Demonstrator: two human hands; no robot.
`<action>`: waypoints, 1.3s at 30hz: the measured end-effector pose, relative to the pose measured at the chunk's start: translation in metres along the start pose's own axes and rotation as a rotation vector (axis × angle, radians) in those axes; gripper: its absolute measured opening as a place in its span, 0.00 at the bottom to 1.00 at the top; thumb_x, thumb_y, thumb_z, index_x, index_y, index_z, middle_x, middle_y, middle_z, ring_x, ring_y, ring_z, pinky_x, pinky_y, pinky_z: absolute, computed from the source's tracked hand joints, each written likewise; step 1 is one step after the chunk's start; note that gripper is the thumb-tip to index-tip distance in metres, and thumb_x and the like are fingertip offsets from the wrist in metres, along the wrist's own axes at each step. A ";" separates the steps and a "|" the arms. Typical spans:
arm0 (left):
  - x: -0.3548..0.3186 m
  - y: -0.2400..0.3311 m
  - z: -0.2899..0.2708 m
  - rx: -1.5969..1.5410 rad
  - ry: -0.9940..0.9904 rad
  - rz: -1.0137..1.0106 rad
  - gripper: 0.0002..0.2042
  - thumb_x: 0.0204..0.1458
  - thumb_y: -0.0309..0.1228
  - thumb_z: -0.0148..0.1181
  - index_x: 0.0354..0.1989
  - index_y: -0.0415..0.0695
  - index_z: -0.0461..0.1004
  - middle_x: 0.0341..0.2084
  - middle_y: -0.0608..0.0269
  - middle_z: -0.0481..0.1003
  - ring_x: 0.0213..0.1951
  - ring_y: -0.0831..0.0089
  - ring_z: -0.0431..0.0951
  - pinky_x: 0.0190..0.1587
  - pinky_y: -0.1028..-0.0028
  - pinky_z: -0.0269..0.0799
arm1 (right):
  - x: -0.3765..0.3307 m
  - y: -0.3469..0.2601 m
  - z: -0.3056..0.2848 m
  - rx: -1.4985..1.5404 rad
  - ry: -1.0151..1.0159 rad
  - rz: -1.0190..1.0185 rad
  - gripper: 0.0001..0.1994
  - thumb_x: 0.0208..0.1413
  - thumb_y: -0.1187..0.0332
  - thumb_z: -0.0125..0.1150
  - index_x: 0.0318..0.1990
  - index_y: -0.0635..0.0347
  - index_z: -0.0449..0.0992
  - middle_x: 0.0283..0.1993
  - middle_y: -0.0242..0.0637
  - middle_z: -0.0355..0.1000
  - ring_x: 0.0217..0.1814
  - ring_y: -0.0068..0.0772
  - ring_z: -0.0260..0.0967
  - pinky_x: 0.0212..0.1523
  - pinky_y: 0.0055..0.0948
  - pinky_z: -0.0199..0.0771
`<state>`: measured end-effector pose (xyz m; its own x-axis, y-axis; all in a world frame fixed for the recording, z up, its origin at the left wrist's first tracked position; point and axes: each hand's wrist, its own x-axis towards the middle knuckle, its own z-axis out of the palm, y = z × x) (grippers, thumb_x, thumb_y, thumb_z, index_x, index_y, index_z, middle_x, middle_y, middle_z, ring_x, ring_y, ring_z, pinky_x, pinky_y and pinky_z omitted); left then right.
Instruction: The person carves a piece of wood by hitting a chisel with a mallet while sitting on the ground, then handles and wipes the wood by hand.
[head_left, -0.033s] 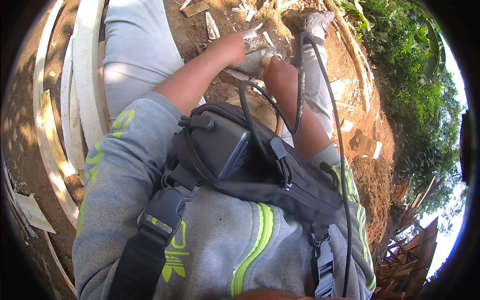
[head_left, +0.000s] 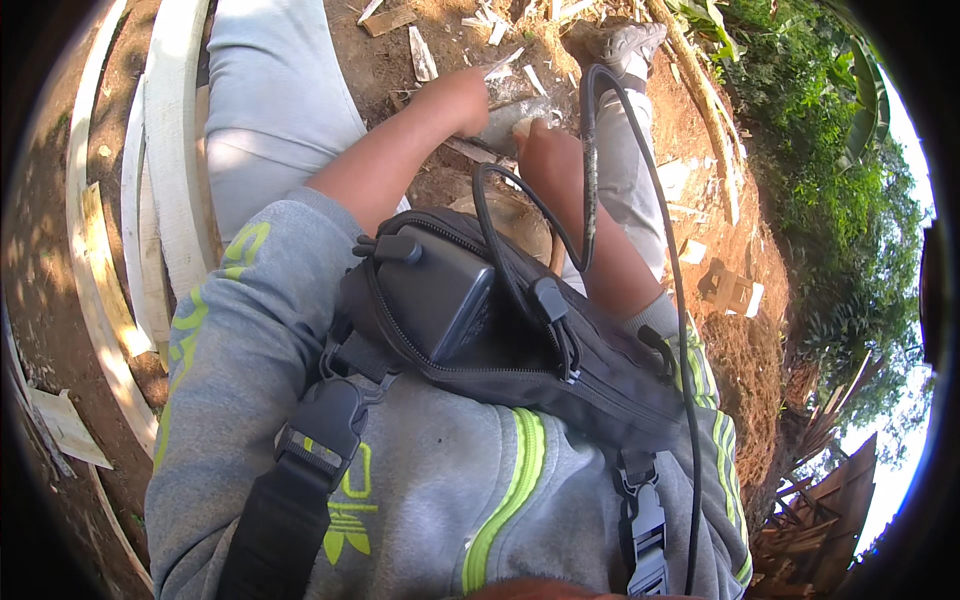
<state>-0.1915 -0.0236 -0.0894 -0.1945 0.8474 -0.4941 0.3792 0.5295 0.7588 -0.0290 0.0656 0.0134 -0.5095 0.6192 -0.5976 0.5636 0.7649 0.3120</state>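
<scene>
Nothing has shifted since the earlier frame: both forearms and the grey thing between the hands sit in the same spots.

The left hand reaches out toward 12 o'clock and rests on the near end of a grey, rounded piece that lies on the bare earth; its fingers curl over the piece, but how tightly they close cannot be told. The right hand, just at 1 o'clock of centre, lies against the same piece from the other side, fingertips touching it; whether it pinches or only presses is hidden by the hand itself. So the grey piece sits between the two hands, on the ground just ahead of the knees.

A black cable loops up from a dark chest bag at centre and arcs over the right forearm. A flat dark power pack sticks out of the bag's open zip. Pale wood chips are scattered over the reddish soil at 12 o'clock. Curved pale planks lie at 9 o'clock. A grey shoe shows at 1 o'clock, and green bushes fill the 2 o'clock side.
</scene>
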 end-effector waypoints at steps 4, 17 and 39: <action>-0.017 0.018 -0.019 -0.010 -0.066 -0.085 0.19 0.57 0.26 0.63 0.57 0.34 0.79 0.55 0.43 0.83 0.57 0.47 0.84 0.57 0.54 0.81 | -0.002 0.010 -0.073 0.088 -0.183 0.036 0.22 0.75 0.50 0.48 0.53 0.60 0.77 0.45 0.52 0.84 0.51 0.56 0.83 0.53 0.52 0.81; -0.017 0.017 -0.025 -0.085 -0.134 -0.113 0.23 0.55 0.23 0.63 0.61 0.35 0.77 0.56 0.43 0.82 0.56 0.47 0.85 0.56 0.52 0.81 | 0.029 0.026 -0.044 -0.136 0.027 -0.065 0.10 0.63 0.67 0.60 0.45 0.57 0.85 0.45 0.45 0.85 0.50 0.49 0.86 0.48 0.47 0.86; -0.004 0.010 -0.006 -0.013 -0.048 -0.030 0.18 0.56 0.25 0.63 0.55 0.34 0.81 0.52 0.43 0.83 0.53 0.47 0.86 0.53 0.51 0.83 | -0.002 0.012 -0.044 -0.136 -0.057 -0.077 0.09 0.60 0.67 0.63 0.41 0.55 0.88 0.43 0.45 0.86 0.49 0.49 0.86 0.47 0.45 0.86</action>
<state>-0.1921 -0.0215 -0.0779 -0.1617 0.8282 -0.5365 0.3619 0.5556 0.7486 -0.0497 0.0816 0.0509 -0.5081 0.5499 -0.6630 0.4290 0.8290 0.3588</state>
